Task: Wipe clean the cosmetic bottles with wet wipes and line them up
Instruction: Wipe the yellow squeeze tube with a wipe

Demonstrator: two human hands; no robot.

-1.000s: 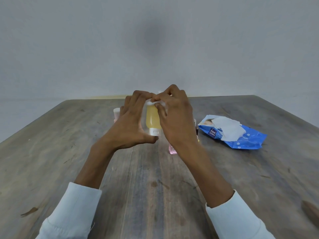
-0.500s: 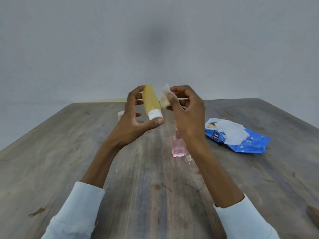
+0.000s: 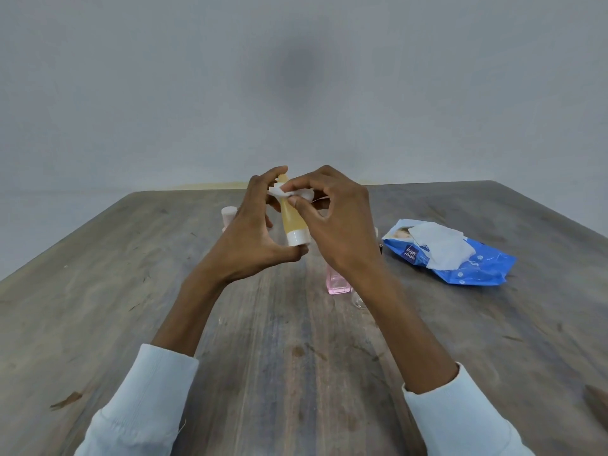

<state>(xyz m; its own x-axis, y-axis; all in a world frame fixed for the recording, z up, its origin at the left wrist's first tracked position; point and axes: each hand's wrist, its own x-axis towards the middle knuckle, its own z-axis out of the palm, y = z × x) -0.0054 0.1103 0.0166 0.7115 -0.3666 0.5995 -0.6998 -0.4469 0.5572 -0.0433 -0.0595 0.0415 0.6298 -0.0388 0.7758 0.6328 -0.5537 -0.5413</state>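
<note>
My left hand point(image 3: 245, 240) holds a yellow tube bottle point(image 3: 292, 222) above the wooden table point(image 3: 131, 307), white cap down, thumb under the cap and fingertips at its top end. My right hand point(image 3: 335, 225) pinches a small white wet wipe point(image 3: 289, 193) against the upper part of the tube. A pink glass bottle point(image 3: 338, 284) stands on the table under my right wrist, mostly hidden. A white-capped pale pink bottle point(image 3: 228, 216) peeks out behind my left hand.
A blue pack of wet wipes point(image 3: 473, 264) lies at the right, one white wipe point(image 3: 439, 248) pulled half out of it. A small clear glass item point(image 3: 358, 299) sits beside the pink bottle. A grey wall rises behind the table's far edge.
The hands were together on the tube, then drew apart with the wipe off it. Now the right hand has brought the wipe back onto the tube's upper end.
</note>
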